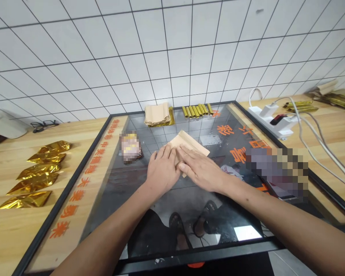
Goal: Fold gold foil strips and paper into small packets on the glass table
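Observation:
A sheet of brown paper [192, 142] lies at a slant on the glass tabletop [166, 195], its far corner pointing toward the wall. My left hand [162, 166] rests on its near left part with fingers stretched out. Flat on the middle of the sheet is my right hand [197, 165], its fingers reaching left beside the left hand's fingers. Both hands press down and grasp nothing. Much of the sheet's near side is hidden under them. Beyond it stands a stack of brown paper [156, 114] with gold foil showing beneath.
Several gold rolled tubes [197, 110] line the far edge. A blurred small stack [130, 147] sits left, a blurred item [278, 172] right. Gold foil packets [31, 182] and glasses [44, 125] lie on the wood. Cables run from a power strip [270, 120].

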Motion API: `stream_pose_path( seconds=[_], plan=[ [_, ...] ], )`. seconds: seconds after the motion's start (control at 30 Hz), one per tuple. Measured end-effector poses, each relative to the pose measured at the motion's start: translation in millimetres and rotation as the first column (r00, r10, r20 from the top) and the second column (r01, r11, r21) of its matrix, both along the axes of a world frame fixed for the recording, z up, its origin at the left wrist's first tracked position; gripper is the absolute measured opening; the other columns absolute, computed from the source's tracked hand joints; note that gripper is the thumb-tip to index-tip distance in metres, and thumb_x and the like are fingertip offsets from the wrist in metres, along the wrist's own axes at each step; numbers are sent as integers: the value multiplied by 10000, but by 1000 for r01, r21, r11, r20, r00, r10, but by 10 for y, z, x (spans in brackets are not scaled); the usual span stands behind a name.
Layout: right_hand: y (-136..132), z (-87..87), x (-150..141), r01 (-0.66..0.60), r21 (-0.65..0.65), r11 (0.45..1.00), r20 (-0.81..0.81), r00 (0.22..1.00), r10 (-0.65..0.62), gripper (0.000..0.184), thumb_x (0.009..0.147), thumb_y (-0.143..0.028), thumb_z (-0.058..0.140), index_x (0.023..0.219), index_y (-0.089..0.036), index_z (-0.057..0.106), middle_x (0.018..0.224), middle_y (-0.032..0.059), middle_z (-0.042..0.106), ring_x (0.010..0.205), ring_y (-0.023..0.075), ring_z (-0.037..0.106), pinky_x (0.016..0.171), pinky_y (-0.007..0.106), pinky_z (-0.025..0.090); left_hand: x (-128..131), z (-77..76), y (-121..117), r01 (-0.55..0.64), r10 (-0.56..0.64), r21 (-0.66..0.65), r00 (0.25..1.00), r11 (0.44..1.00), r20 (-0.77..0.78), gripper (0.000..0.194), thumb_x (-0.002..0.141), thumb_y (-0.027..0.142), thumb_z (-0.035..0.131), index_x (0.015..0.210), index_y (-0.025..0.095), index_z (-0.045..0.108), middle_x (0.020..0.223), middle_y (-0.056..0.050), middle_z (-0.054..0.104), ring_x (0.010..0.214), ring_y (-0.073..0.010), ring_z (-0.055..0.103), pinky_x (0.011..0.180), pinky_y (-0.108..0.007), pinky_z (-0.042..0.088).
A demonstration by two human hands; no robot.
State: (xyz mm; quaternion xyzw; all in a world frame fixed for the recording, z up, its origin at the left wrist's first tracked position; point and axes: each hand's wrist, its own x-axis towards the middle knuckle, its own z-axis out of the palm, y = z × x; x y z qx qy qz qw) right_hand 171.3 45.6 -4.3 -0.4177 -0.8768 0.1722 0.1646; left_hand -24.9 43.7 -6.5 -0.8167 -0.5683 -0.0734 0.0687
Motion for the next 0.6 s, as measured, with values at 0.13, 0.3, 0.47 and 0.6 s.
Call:
stream_pose_path(
  seconds=[0.13,0.3,0.47,0.6],
  plan=[
    [211,-5,224,69,51,996,73,995,-72,732,1137,-528,253,1705,-76,352,1776,182,293,1671,264,240,1362,521,247,8,-17,-5,1,-1,20,999,1000,32,577,1105,452,423,1538,107,583,1658,-188,528,1534,-355,490,1222,-551,420],
    [259,-18,284,112,109,988,162,978,-129,698,1140,-470,247,1702,-70,354,1786,189,266,1670,253,248,1363,486,233,34,-28,-25,157,-166,117,983,981,75,474,1094,315,466,1483,90,616,1661,-213,511,1553,-376,462,1259,-575,401],
    [267,-51,279,114,137,984,223,964,-142,713,1141,-507,263,1713,-87,333,1797,179,251,1670,252,259,1355,484,244,59,-66,-59,364,-371,73,918,928,139,412,1068,105,411,1383,104,676,1450,-162,694,1346,-265,657,1186,-428,526],
    [363,-27,404,209,118,971,272,933,-234,743,1128,-517,313,1719,-67,298,1794,205,241,1667,282,273,1340,536,256,7,-61,-68,444,-446,49,890,895,89,451,1035,65,440,1398,145,697,1438,-187,678,1347,-299,661,1171,-474,543]
  ],
)
